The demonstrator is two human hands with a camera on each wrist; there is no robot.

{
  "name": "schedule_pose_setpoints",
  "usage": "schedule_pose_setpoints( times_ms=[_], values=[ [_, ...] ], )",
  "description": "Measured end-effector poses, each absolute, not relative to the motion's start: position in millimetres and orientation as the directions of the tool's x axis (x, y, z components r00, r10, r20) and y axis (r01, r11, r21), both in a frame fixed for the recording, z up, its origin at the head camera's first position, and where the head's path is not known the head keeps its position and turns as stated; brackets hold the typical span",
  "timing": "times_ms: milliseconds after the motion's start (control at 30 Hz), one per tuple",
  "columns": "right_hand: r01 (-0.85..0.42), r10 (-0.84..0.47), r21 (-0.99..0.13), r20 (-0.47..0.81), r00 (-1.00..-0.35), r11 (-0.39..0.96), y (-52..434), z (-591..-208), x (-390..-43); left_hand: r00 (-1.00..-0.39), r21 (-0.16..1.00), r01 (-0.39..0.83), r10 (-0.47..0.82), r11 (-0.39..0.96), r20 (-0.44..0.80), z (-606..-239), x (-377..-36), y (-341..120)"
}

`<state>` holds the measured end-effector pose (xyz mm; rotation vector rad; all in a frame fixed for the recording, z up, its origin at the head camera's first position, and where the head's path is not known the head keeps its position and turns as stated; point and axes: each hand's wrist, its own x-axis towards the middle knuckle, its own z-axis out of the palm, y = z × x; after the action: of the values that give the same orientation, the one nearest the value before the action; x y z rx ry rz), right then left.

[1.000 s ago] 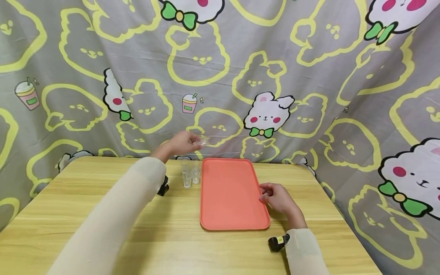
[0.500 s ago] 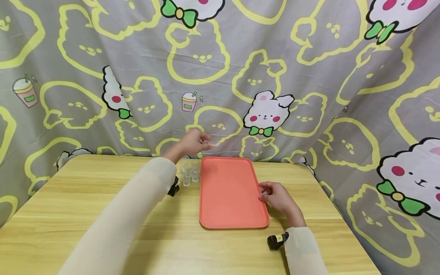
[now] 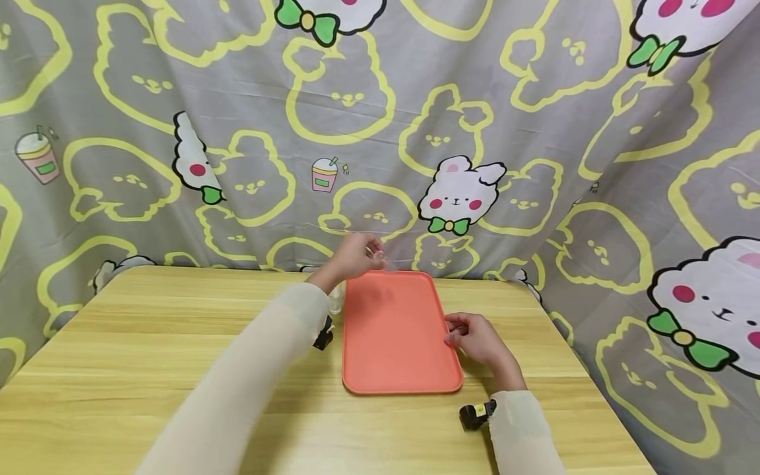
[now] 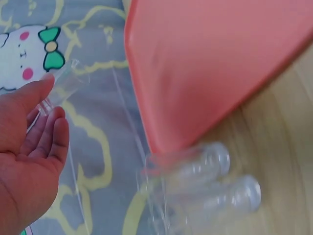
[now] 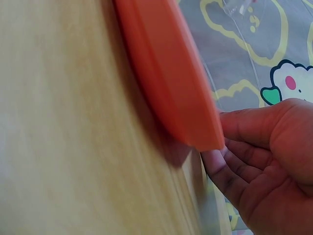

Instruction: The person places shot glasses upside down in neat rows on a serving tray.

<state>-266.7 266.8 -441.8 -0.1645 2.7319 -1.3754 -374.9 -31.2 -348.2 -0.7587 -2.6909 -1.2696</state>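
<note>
- The left hand [image 3: 354, 257] sits just above centre in the head view, over the far corner of the orange tray [image 3: 398, 343]. It pinches a small clear glass [image 3: 382, 258] between fingertips and thumb, so the glass hangs above the tray's far edge, not resting on it.
- In the left wrist view that glass [image 4: 66, 87] shows at the upper left, tilted, with the fingers [image 4: 46, 139] only lightly curled beneath it. A light pinch looks enough for so small a thing.
- The remaining clear glasses [image 4: 205, 183] stand together at the lower middle of that view, on the wood just beside the tray's corner, near to the lifting hand. In the head view only one of them [image 3: 336, 300] peeks out, behind the left sleeve [image 3: 255, 376].
- The right hand [image 3: 477, 340], right of centre in the head view, rests against the tray's right rim. The right wrist view shows its fingers [image 5: 244, 161] curled round the tray's edge [image 5: 171, 83], apparently to keep the tray from sliding on the wooden table [image 3: 148, 349].
- A patterned cloth [image 3: 534, 99] with cartoon rabbits fills the upper half of the head view, behind the table.
</note>
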Motion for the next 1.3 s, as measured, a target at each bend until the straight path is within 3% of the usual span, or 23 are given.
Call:
schedule_pose_setpoints(
  times_ms=[433, 933, 1300],
  values=[
    [-0.063, -0.13, -0.809, -0.016, -0.991, 0.584, 263.3, -439.8, -268.6, -0.862, 0.766, 0.459, 0.436, 0.45, 0.26, -370.8, -372.0, 2.7],
    [-0.066, -0.125, -0.795, -0.013, -0.992, 0.603, 263.8, -437.7, -271.2, -0.816, 0.725, 0.54, 0.476, 0.427, 0.328, -401.5, -374.2, 35.2],
    [-0.046, -0.108, -0.788, -0.027, -0.994, 0.614, 264.4, -439.7, -269.6, -0.846, 0.739, 0.49, 0.456, 0.463, 0.275, -421.3, -374.0, 49.4]
  ],
)
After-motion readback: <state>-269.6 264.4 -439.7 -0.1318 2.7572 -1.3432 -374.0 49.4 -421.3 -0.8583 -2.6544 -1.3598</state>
